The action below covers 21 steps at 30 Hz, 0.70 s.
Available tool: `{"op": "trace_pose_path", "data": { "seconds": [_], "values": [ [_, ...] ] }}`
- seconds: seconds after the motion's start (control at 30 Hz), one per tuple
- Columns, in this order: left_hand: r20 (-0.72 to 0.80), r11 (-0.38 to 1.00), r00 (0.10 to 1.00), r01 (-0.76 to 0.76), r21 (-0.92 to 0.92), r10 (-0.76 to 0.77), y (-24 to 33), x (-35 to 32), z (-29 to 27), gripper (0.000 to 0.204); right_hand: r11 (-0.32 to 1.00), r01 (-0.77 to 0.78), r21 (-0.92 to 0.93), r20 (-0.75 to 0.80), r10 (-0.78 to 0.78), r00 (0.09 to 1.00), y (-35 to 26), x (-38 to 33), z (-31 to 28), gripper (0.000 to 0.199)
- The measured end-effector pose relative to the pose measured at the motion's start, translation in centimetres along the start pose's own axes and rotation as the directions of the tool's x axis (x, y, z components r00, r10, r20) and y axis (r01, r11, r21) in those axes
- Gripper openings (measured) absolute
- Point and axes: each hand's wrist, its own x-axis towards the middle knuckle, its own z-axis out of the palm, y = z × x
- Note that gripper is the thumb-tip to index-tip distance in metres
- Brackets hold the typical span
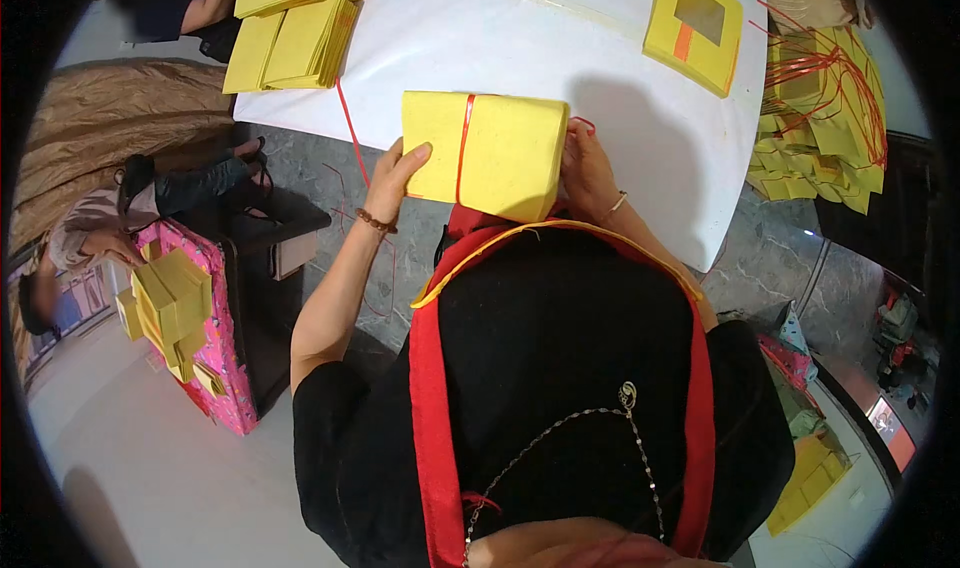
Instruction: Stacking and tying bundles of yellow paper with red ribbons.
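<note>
A yellow bundle (510, 158) is held between the person's two hands at the near edge of the white tabletop (480, 28), with a red band (463, 148) running across its upper face. The left hand (398, 176) grips the bundle's left side, thumb pressed on top and the other fingers mostly hidden beneath. The right hand (592, 176) is at the right side, its fingertips drawn together on a looped red strip (583, 123). Whether the bundle touches the tabletop cannot be told.

Farther back on the left of the tabletop are yellow stacks (290, 43), and a yellow packet (660, 33) with a greyish panel lies on the right. Beyond the right edge is a yellow pile (820, 138) topped with tangled red strips. At far left, a co-worker (85, 233) reaches toward yellow blocks (175, 298) on a pink cover (225, 358).
</note>
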Motion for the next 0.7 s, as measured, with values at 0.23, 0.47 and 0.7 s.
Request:
{"op": "trace_pose_path", "data": {
  "seconds": [0.23,0.47,0.7],
  "values": [
    [-0.052,0.997,0.996,0.076,-0.018,-0.077,0.7,0.0,3.3,0.062,0.966,0.146,-0.215,-0.163,-0.183,0.97,-2.3,-3.0,0.9,0.027],
    [-0.116,0.993,0.989,0.086,-0.077,-0.095,-0.2,-0.3,4.2,0.059,0.731,0.466,-0.498,-0.135,-0.597,0.791,-6.0,-6.5,2.5,0.029],
    [-0.145,0.981,0.986,0.054,-0.185,-0.081,-0.4,-1.4,7.2,0.058,0.408,0.518,-0.752,0.182,-0.626,0.758,-8.9,-9.7,2.6,0.026]
  ]
}}
